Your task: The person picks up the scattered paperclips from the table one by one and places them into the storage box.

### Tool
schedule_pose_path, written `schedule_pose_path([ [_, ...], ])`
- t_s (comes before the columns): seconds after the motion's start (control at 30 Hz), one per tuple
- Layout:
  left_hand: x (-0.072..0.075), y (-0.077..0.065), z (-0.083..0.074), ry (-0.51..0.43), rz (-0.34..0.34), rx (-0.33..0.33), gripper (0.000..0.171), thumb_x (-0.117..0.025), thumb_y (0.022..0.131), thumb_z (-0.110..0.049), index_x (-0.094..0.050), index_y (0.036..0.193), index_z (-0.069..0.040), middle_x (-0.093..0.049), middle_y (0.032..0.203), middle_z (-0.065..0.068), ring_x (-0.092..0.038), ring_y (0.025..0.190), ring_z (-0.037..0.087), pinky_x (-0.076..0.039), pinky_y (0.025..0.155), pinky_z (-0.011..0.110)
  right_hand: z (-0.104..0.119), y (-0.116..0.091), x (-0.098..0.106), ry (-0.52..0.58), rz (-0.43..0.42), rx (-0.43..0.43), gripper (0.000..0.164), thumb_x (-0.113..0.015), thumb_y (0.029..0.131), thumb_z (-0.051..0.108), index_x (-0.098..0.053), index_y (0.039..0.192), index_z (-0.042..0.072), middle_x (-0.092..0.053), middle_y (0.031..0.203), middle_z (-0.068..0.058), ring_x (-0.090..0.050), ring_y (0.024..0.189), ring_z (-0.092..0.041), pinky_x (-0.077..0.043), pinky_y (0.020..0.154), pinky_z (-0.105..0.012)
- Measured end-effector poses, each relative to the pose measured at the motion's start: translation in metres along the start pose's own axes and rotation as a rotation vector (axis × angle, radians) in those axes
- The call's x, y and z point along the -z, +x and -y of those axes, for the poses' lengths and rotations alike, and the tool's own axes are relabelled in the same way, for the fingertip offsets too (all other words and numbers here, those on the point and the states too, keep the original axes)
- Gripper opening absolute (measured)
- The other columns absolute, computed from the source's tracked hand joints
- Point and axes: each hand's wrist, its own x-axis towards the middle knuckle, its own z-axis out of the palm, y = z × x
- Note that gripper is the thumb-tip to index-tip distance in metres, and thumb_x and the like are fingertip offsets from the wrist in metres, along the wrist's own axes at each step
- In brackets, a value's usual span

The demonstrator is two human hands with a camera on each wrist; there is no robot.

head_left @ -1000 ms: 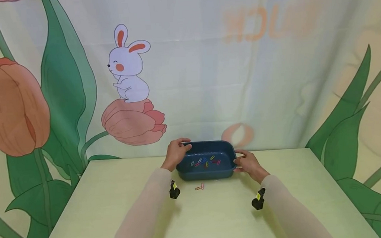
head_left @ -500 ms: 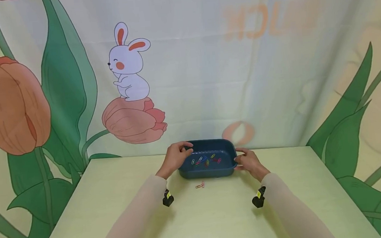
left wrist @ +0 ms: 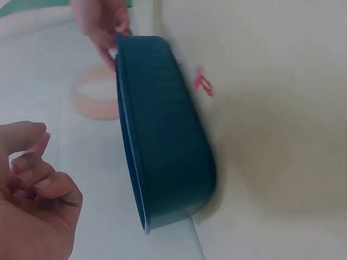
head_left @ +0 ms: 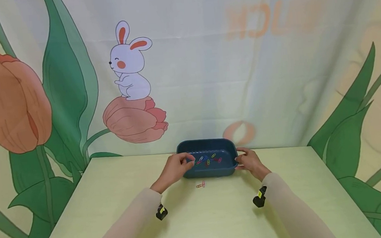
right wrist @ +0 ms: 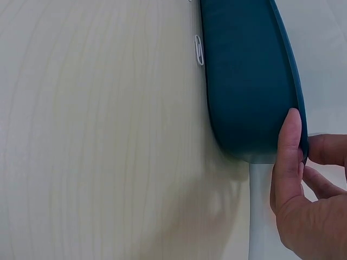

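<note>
A dark blue plastic tub (head_left: 211,171) stands at the back of the table with several coloured paper clips (head_left: 208,162) scattered on its floor. My right hand (head_left: 250,163) grips the tub's right end, fingers on both sides of the rim in the right wrist view. My left hand (head_left: 175,169) hovers at the tub's front left corner, apart from the wall in the left wrist view. Its fingers are loosely curled, with nothing clearly seen between them. On the table before the tub lie a red paper clip (head_left: 199,186) and a pink paper clip (head_left: 203,183).
A white paper clip (right wrist: 199,50) lies against the tub's base in the right wrist view. Behind the pale wood-grain table (head_left: 225,217) hangs a printed curtain (head_left: 187,78) with a rabbit and tulips, close behind the tub.
My left hand has let go of the tub's left rim and moved slightly toward me, uncovering the back left corner. My right hand keeps its grip, and the tub has hardly moved.
</note>
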Motion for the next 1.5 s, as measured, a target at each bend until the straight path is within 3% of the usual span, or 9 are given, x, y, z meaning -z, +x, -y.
schedule_pose_path([
  [0.33, -0.011, -0.025, 0.005, 0.017, 0.081, 0.008, 0.01, -0.067, 0.093, -0.018, -0.074, 0.1, -0.015, -0.038, 0.054, -0.004, -0.03, 0.047, 0.012, -0.025, 0.048, 0.024, 0.0, -0.002, 0.001, 0.009, 0.014, 0.008, 0.055, -0.053, 0.096, 0.004, -0.039, 0.149, 0.012, -0.052, 0.129, -0.026, -0.061, 0.114, -0.04, -0.06, 0.081, -0.037],
  [0.6, -0.023, -0.035, 0.017, 0.013, 0.118, 0.023, 0.012, -0.067, 0.092, -0.016, -0.074, 0.101, -0.011, -0.041, 0.056, -0.005, -0.032, 0.048, 0.009, -0.026, 0.047, 0.021, 0.001, 0.0, 0.003, 0.002, -0.005, 0.006, 0.054, -0.052, 0.096, 0.005, -0.04, 0.149, 0.013, -0.053, 0.128, -0.024, -0.062, 0.11, -0.037, -0.06, 0.082, -0.039],
  [0.77, -0.032, -0.036, 0.033, 0.015, 0.131, 0.045, 0.017, -0.068, 0.091, -0.013, -0.073, 0.105, -0.004, -0.043, 0.056, -0.004, -0.034, 0.049, 0.009, -0.027, 0.046, 0.021, 0.0, 0.002, 0.002, 0.001, -0.01, 0.002, 0.055, -0.053, 0.095, 0.004, -0.041, 0.148, 0.012, -0.053, 0.125, -0.023, -0.063, 0.108, -0.036, -0.06, 0.081, -0.038],
  [1.03, -0.043, -0.035, 0.053, 0.023, 0.156, 0.027, 0.016, -0.071, 0.088, -0.011, -0.074, 0.103, -0.006, -0.042, 0.055, -0.005, -0.036, 0.049, 0.008, -0.03, 0.049, 0.02, -0.001, 0.002, 0.0, -0.002, -0.013, 0.002, 0.055, -0.053, 0.095, 0.004, -0.042, 0.148, 0.013, -0.055, 0.124, -0.024, -0.064, 0.106, -0.036, -0.06, 0.082, -0.04],
  [1.5, -0.06, -0.026, 0.056, 0.043, 0.146, 0.025, 0.017, -0.071, 0.087, -0.009, -0.074, 0.104, -0.005, -0.044, 0.056, -0.006, -0.037, 0.05, 0.006, -0.03, 0.048, 0.019, -0.001, -0.001, -0.001, 0.001, -0.008, 0.005, 0.055, -0.053, 0.095, 0.004, -0.041, 0.148, 0.012, -0.054, 0.126, -0.025, -0.062, 0.11, -0.039, -0.06, 0.082, -0.04],
])
